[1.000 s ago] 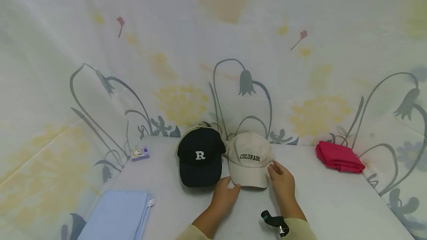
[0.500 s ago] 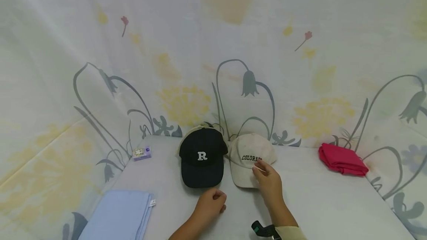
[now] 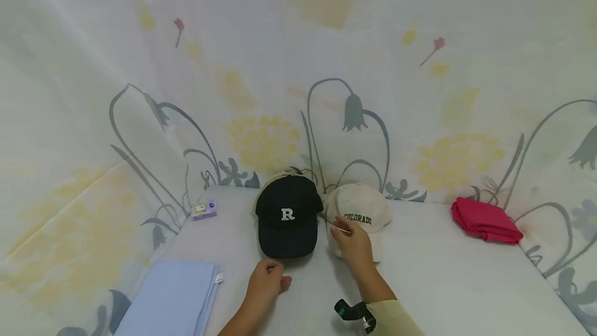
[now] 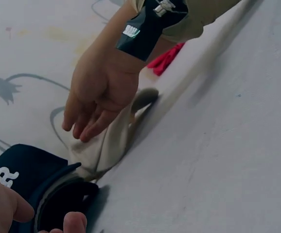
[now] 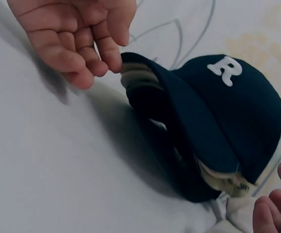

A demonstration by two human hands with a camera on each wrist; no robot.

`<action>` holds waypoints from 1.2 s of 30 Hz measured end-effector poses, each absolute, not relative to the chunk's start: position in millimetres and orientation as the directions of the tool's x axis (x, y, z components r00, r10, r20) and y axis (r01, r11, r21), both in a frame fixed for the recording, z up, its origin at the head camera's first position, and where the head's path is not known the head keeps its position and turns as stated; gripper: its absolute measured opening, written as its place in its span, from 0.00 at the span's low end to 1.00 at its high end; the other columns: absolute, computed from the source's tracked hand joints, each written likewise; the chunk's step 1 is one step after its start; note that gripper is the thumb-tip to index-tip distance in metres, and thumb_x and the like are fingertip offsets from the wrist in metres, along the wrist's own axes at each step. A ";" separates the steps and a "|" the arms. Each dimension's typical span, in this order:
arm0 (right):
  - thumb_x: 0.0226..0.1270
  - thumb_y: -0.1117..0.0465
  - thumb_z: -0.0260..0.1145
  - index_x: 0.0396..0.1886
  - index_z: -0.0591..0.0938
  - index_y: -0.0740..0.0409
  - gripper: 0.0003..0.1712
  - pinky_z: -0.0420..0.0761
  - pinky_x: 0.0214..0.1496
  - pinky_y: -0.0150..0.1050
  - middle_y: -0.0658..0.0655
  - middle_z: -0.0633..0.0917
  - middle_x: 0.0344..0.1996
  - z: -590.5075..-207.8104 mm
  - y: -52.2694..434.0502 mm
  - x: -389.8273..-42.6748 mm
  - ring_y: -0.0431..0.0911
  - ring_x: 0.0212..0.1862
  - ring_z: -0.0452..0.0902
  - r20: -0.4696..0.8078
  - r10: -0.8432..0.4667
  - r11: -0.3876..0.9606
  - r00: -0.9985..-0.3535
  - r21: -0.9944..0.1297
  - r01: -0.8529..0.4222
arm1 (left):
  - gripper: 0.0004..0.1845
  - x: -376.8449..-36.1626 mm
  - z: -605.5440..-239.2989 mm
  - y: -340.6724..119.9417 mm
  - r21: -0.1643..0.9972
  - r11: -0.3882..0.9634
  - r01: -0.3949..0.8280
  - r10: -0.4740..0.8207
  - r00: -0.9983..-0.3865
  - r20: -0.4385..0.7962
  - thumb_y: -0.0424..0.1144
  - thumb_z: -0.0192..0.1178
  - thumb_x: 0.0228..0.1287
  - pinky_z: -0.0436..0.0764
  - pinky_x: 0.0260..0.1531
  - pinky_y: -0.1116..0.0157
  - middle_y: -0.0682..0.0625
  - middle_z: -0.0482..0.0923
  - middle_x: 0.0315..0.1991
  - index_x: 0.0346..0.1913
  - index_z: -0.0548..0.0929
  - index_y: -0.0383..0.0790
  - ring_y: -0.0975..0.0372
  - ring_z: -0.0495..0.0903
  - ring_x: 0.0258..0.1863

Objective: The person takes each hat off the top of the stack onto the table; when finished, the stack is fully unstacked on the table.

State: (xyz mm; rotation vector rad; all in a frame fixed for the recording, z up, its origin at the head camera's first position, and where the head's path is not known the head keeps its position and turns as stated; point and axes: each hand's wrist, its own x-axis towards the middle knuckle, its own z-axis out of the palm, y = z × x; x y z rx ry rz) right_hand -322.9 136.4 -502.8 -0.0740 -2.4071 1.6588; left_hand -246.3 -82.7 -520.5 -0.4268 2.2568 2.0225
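A black cap [image 3: 287, 237] with a white R stands at the back of the table, brim towards me. Khaki edges of another cap [image 5: 223, 181] show beneath it. To its right sits a beige cap [image 3: 358, 200] lettered COLORADO, partly covered by my right hand [image 3: 356, 250]. That hand hovers before the beige brim with fingers loosely bent, and the left wrist view shows nothing in them. My left hand [image 3: 265, 281] is just in front of the black brim, fingers relaxed and holding nothing. In the right wrist view its fingertips [image 5: 114, 62] are close to the brim edge; contact is unclear.
A folded light blue cloth [image 3: 170, 294] lies at the front left. Behind it is a small purple packet [image 3: 204, 210]. A folded red cloth [image 3: 486, 221] lies at the back right. A flower-printed curtain [image 3: 261, 66] rises behind the table.
Both hands have come away from the sides of the beige cap's brim and moved left. My left hand is now below the black cap; my right hand is before the beige one.
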 end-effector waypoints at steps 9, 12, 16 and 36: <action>0.74 0.60 0.69 0.66 0.82 0.61 0.23 0.85 0.58 0.48 0.62 0.87 0.57 -495.3 114.5 -345.2 0.55 0.60 0.83 0.132 0.134 0.345 -0.982 -0.935 -0.079 | 0.32 -260.4 -512.7 -101.8 0.960 -0.115 -0.255 -0.269 -0.922 -0.277 0.35 0.50 0.78 0.88 0.41 0.59 0.24 0.65 0.63 0.76 0.53 0.25 0.53 0.85 0.39; 0.74 0.60 0.69 0.66 0.82 0.62 0.24 0.84 0.58 0.48 0.63 0.87 0.56 -495.1 108.9 -352.2 0.55 0.59 0.83 0.120 0.145 0.323 -0.982 -0.944 -0.068 | 0.30 -265.8 -509.9 -107.3 0.970 -0.096 -0.223 -0.272 -0.932 -0.241 0.37 0.51 0.80 0.89 0.43 0.57 0.25 0.66 0.65 0.76 0.57 0.27 0.50 0.84 0.43; 0.74 0.59 0.69 0.69 0.79 0.61 0.26 0.82 0.59 0.50 0.65 0.85 0.58 -497.2 103.1 -360.3 0.56 0.60 0.81 0.080 0.160 0.306 -0.984 -0.951 -0.028 | 0.30 -274.3 -509.6 -112.3 0.979 -0.079 -0.187 -0.272 -0.941 -0.201 0.37 0.53 0.80 0.89 0.47 0.50 0.25 0.64 0.67 0.77 0.59 0.27 0.41 0.81 0.53; 0.78 0.62 0.64 0.81 0.66 0.56 0.35 0.82 0.44 0.37 0.68 0.78 0.69 -523.2 92.8 -367.3 0.58 0.65 0.77 0.080 0.086 0.134 -0.993 -0.989 -0.068 | 0.30 -281.8 -523.5 -115.3 0.991 -0.037 -0.132 -0.235 -0.962 -0.137 0.33 0.61 0.75 0.88 0.44 0.64 0.26 0.66 0.67 0.74 0.66 0.25 0.55 0.83 0.47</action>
